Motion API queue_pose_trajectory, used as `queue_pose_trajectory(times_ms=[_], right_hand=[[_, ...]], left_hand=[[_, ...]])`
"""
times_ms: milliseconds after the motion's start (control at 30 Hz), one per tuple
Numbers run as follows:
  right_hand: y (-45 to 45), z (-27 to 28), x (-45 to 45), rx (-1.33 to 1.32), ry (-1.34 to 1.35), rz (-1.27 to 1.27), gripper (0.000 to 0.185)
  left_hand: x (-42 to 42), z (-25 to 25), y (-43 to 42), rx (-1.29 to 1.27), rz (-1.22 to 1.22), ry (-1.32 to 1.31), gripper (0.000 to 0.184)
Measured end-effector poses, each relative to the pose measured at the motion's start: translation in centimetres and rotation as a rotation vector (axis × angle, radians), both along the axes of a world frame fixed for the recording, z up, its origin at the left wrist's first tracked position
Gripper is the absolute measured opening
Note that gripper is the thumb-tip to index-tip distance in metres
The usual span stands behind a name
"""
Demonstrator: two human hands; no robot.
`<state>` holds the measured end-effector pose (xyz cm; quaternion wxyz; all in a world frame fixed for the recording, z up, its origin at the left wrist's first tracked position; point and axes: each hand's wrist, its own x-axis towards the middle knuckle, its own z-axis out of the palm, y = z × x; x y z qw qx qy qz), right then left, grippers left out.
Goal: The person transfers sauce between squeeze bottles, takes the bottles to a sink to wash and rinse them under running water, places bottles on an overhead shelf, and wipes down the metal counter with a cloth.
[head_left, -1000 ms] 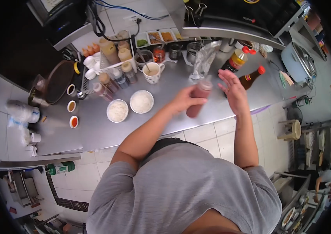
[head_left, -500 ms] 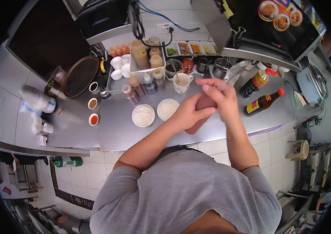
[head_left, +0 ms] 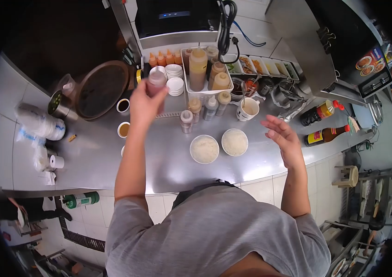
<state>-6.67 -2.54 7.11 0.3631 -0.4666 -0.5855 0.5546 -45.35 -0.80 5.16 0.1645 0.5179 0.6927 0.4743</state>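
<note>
My left hand (head_left: 141,105) is wrapped round a reddish-brown squeeze bottle (head_left: 156,82), slightly blurred, held up in front of the stacked small white dishes (head_left: 175,86). Over the right part of the counter, my right hand (head_left: 284,140) is raised with its fingers apart and nothing in it. Between the two hands stand two white bowls of rice, a left bowl (head_left: 204,149) and a right bowl (head_left: 235,141). Behind them are several smaller squeeze bottles (head_left: 186,121) and a cup (head_left: 247,109) with a light-coloured liquid and a utensil.
Sauce dishes sit on the left, one dark (head_left: 123,105), one brown (head_left: 123,129); my left forearm mostly covers another. A white basket (head_left: 209,96) holds tall squeeze bottles. Two sauce bottles with red caps stand right, one brown (head_left: 327,135). A round brown tray (head_left: 102,90) leans at the back left.
My hands have come apart. My left hand has carried the squeeze bottle left and towards the back; my right hand has opened and moved lower. The view has turned left.
</note>
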Motion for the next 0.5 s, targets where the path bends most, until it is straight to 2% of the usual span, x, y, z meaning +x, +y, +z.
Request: queue_pose_trajectory(times_ms=[67,167,267,367,467,500], right_hand=[[-0.6,-0.7,-0.9,-0.009,-0.029,-0.046,0.05],[-1.7,-0.8,-2.9,-0.034,-0.049,-0.137,0.048],[-2.6,-0.7,-4.4,-0.043,-0.06,-0.222,0.048],[-3.1,-0.6,-4.8,-0.048,-0.087,-0.295,0.047],[-3.3,-0.9,-4.6,-0.057,-0.125,-0.332,0.047],[-3.3,-1.0,-4.6,-0.059,-0.137,-0.337,0.047]], left_hand=[[-3.6,-2.7,4.7,0.186,0.1,0.078,0.055],[-5.6,-4.8,11.8,0.361,0.095,-0.127,0.056],[-5.5,-7.1,18.6,0.48,-0.218,-0.585,0.046],[-4.5,-5.7,20.5,0.225,-0.203,-0.251,0.046],[-4.9,-8.5,24.8,0.22,-0.403,-0.155,0.05],[-4.3,-6.6,23.7,0.102,-0.436,-0.07,0.055]])
